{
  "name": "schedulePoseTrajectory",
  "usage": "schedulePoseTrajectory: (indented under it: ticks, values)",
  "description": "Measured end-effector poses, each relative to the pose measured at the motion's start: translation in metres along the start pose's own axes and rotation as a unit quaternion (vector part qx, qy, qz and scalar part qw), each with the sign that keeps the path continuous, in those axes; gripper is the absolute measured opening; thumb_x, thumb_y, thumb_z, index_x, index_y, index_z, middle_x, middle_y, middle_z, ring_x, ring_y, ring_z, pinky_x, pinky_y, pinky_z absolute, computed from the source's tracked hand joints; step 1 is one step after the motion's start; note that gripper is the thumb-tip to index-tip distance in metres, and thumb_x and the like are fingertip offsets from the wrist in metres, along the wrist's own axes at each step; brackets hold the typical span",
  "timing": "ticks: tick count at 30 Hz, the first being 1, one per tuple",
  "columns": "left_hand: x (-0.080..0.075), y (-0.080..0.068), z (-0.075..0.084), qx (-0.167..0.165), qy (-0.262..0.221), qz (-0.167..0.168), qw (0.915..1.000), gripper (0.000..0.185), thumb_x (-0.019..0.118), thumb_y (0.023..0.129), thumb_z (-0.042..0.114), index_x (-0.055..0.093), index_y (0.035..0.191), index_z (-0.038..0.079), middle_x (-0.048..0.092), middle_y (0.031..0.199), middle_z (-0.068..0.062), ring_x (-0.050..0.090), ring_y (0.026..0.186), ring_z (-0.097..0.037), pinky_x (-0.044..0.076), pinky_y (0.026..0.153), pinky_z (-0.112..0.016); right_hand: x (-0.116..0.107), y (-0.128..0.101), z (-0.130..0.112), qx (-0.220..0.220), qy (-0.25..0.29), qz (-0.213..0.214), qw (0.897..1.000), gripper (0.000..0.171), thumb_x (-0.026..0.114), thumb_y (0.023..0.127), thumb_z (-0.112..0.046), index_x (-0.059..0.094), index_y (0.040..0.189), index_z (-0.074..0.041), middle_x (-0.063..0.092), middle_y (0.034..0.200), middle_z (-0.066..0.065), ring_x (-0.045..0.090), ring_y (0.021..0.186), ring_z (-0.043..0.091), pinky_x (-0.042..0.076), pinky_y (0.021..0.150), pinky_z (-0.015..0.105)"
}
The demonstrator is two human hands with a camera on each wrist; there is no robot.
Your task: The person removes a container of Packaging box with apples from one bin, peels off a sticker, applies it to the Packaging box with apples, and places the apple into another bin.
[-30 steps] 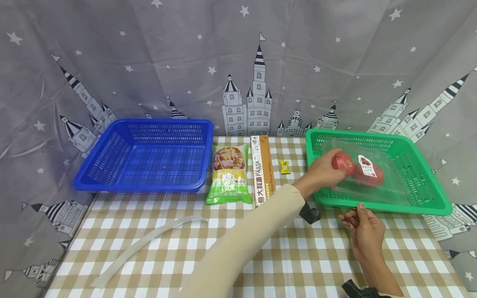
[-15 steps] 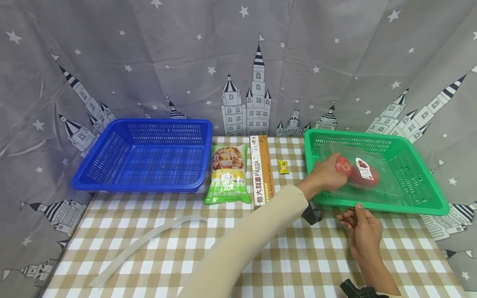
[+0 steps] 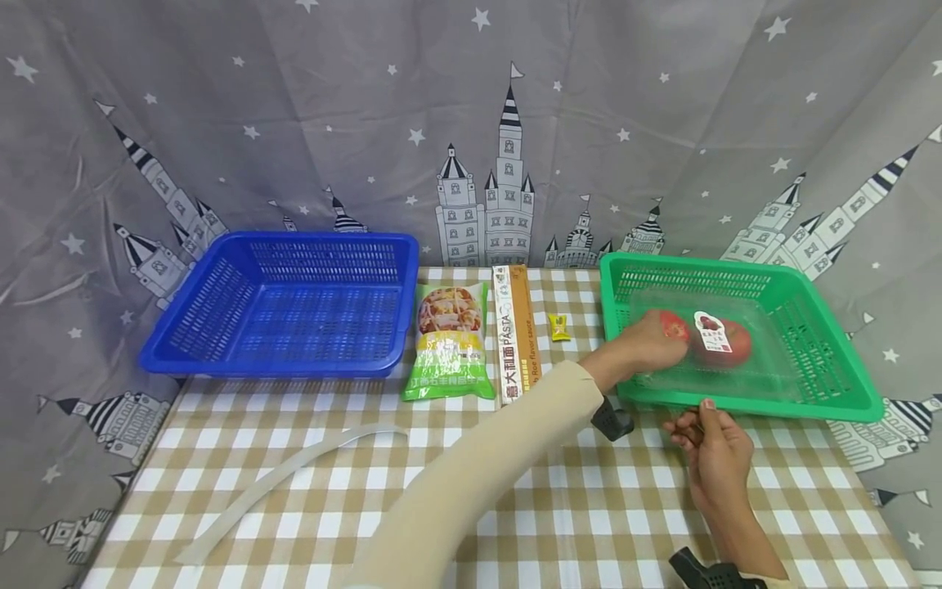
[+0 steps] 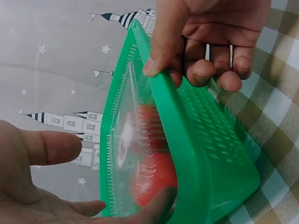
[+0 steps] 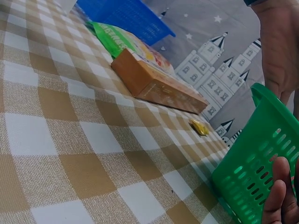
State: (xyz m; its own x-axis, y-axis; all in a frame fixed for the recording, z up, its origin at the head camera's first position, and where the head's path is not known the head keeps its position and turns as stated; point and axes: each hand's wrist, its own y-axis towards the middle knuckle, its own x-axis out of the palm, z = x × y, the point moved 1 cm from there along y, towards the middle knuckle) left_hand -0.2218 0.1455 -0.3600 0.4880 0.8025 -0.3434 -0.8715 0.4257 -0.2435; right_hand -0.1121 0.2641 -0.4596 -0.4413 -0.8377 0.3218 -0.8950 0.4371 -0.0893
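Observation:
A clear plastic box [image 3: 769, 348] lies inside the green basket [image 3: 846, 360]. It holds red round fruit [image 3: 736, 343] and bears a white label [image 3: 712, 331]. My left hand [image 3: 651, 343] reaches over the basket's left side, beside the box. In the left wrist view that hand [image 4: 28, 182] has its thumb stretched out, with one fingertip overlapping the red fruit [image 4: 156, 182]. My right hand [image 3: 724, 458] pinches the basket's front rim, thumb on top, other fingers loosely curled outside; part of it shows in the right wrist view beside the basket wall [image 5: 247, 163].
A blue basket [image 3: 324, 327] stands at the left. Between the baskets lie a green food bag [image 3: 450, 343], a pasta box [image 3: 515, 335] and a small yellow packet [image 3: 559, 327]. A pale curved strip [image 3: 280, 478] lies on the checked cloth [image 3: 567, 507]; a grey curtain [image 3: 353, 114] hangs behind.
The plastic box has gone from tilted to lying flatter in the green basket, shifting slightly toward the front. My left hand has lowered with it. My right hand stays at the rim.

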Motion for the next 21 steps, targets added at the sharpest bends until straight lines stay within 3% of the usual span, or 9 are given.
schedulePoseTrajectory:
  ticks: [3,7,9,12,15,18,21]
  values:
    - [-0.002,-0.002,0.002,-0.016,-0.003,-0.004,0.9999,0.044,0.059,0.089,0.017,0.048,0.129,0.002,0.056,0.104,-0.004,0.051,0.085,-0.015,0.043,0.071,-0.027,0.0,0.0,0.0,0.003,0.008,-0.004,1.0,0.039,0.054,0.102,-0.022,0.057,0.084,0.012,0.061,0.067,0.009,0.069,0.061,0.019,0.052,0.051,0.024]
    - [-0.007,-0.002,0.003,0.001,-0.032,-0.04,0.9987,0.012,0.055,0.089,0.012,0.053,0.098,0.004,0.05,0.081,-0.002,0.043,0.066,-0.013,0.038,0.058,-0.028,-0.002,0.001,-0.002,0.007,0.013,-0.007,1.0,0.037,0.055,0.102,-0.021,0.058,0.083,0.01,0.062,0.067,0.009,0.069,0.061,0.018,0.052,0.05,0.024]
    - [-0.011,-0.003,0.002,0.012,-0.055,-0.061,0.9965,0.006,0.053,0.09,0.01,0.053,0.092,0.004,0.048,0.076,-0.003,0.041,0.061,-0.014,0.04,0.055,-0.031,-0.003,0.002,-0.003,0.006,0.008,-0.009,1.0,0.037,0.055,0.102,-0.022,0.058,0.082,0.009,0.061,0.067,0.009,0.069,0.061,0.018,0.051,0.05,0.023]
    - [-0.02,-0.007,0.0,0.002,-0.059,-0.068,0.9959,0.026,0.054,0.096,0.017,0.059,0.118,0.004,0.059,0.096,-0.002,0.05,0.072,-0.012,0.05,0.065,-0.035,-0.003,0.003,-0.003,0.007,-0.004,-0.008,1.0,0.037,0.054,0.102,-0.023,0.058,0.081,0.008,0.061,0.067,0.008,0.069,0.061,0.017,0.05,0.049,0.023]
    - [-0.032,-0.014,-0.003,0.001,-0.064,-0.069,0.9956,0.047,0.055,0.098,0.023,0.046,0.143,0.011,0.057,0.125,-0.005,0.055,0.087,-0.012,0.052,0.073,-0.033,-0.003,0.005,-0.003,0.015,-0.026,0.001,1.0,0.038,0.054,0.102,-0.025,0.058,0.082,0.007,0.061,0.066,0.007,0.068,0.061,0.016,0.05,0.049,0.023]
    - [-0.052,-0.024,-0.009,0.018,-0.079,-0.076,0.9938,0.053,0.056,0.099,0.02,0.039,0.149,0.015,0.053,0.137,-0.01,0.059,0.103,-0.017,0.053,0.079,-0.035,0.0,0.006,-0.004,0.023,-0.087,0.012,0.996,0.042,0.05,0.103,-0.029,0.059,0.087,0.009,0.061,0.066,0.005,0.067,0.06,0.015,0.05,0.05,0.023]
    - [-0.08,-0.036,-0.018,0.051,-0.059,-0.06,0.9951,0.061,0.056,0.099,0.019,0.029,0.154,0.018,0.046,0.145,-0.012,0.052,0.122,-0.023,0.051,0.088,-0.039,0.005,0.004,-0.008,0.036,-0.189,0.005,0.981,0.048,0.044,0.105,-0.035,0.059,0.095,0.01,0.062,0.065,0.003,0.066,0.06,0.013,0.05,0.052,0.023]
